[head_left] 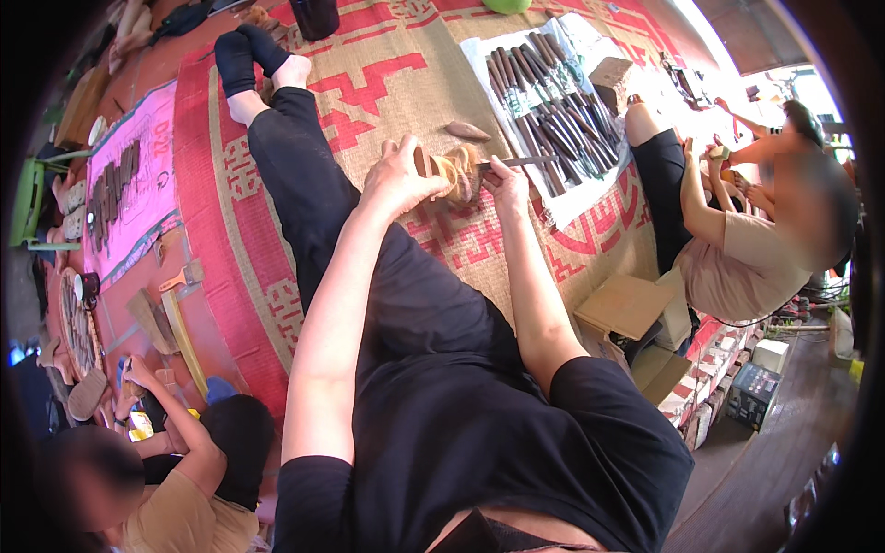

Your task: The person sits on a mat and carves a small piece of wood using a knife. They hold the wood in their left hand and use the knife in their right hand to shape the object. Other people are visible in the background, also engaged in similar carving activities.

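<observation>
A carved wooden piece (454, 177), pale brown with a hollow or curved form, is held in front of my legs. My left hand (401, 181) is closed round its left side, fingers over the top. On the other side my right hand (507, 184) pinches a slim dark carving tool (533, 162), which points out to the right. Its near end is at the wood, though I cannot tell if it touches. Just beyond the wood lies a brown spindle-shaped wooden piece (467, 131) on the mat.
A white cloth (562, 207) bears rows of dark-handled carving tools (553, 101) to the right. Below it stands an open cardboard box (636, 309). People sit at the right (756, 249) and lower left (184, 488). A pink sheet (152, 175) with tools lies left of the red-patterned mat (217, 276).
</observation>
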Available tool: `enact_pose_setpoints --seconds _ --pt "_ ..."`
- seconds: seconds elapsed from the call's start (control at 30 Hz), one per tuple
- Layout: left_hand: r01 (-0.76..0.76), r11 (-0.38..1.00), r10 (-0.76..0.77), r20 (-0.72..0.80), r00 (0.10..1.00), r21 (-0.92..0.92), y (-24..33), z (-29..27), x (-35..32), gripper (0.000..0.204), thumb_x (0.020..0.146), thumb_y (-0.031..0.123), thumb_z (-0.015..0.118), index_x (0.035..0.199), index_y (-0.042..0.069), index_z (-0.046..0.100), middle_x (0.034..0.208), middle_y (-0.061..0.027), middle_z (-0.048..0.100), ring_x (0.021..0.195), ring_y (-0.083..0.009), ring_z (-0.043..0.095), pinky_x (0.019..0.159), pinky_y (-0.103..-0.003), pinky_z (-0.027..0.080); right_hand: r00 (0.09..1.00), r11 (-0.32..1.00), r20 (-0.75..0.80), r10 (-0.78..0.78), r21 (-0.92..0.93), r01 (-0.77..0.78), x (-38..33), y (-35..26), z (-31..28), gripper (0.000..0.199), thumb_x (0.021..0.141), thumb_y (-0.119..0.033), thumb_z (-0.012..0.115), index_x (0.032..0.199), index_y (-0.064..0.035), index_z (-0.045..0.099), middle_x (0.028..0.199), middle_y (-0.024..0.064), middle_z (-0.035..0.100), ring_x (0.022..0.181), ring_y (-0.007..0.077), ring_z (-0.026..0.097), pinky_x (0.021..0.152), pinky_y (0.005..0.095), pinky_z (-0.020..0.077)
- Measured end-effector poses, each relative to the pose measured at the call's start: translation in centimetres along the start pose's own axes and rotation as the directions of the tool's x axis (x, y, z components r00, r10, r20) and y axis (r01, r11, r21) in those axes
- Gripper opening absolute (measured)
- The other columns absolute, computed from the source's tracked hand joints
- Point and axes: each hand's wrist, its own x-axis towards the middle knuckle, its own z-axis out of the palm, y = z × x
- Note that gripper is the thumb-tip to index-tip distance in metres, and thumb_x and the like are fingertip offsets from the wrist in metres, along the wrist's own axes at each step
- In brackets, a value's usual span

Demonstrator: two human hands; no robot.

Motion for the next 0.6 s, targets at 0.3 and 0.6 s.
enact_pose_setpoints --seconds 0.3,0.6 --pt "0.017 1.000 -0.018 0.011 1.000 0.018 -0.1 -0.3 0.1 0.078 0.064 0.043 0.077 0.126 0.010 0.044 0.120 -0.0212 0.048 0.109 -0.0383 0.058 0.092 -0.044 0.048 1.000 0.999 0.004 0.028 0.015 -0.028 0.1 0.0 -0.3 0.018 0.085 -0.013 0.069 0.092 -0.0056 0.054 0.086 0.0090 0.066 0.069 0.0194 0.066 0.061 0.0321 0.0549" --pt "0.011 1.000 -0.011 -0.009 1.000 0.010 -0.1 0.0 -0.2 0.076 0.065 0.044 0.077 0.125 0.010 0.045 0.118 -0.0202 0.049 0.109 -0.0366 0.057 0.091 -0.043 0.047 0.993 0.993 -0.096 0.066 0.107 -0.055 1.2 -0.3 -0.3 0.016 0.087 -0.012 0.066 0.091 -0.0041 0.053 0.082 0.0122 0.065 0.065 0.0208 0.065 0.059 0.0319 0.0541"
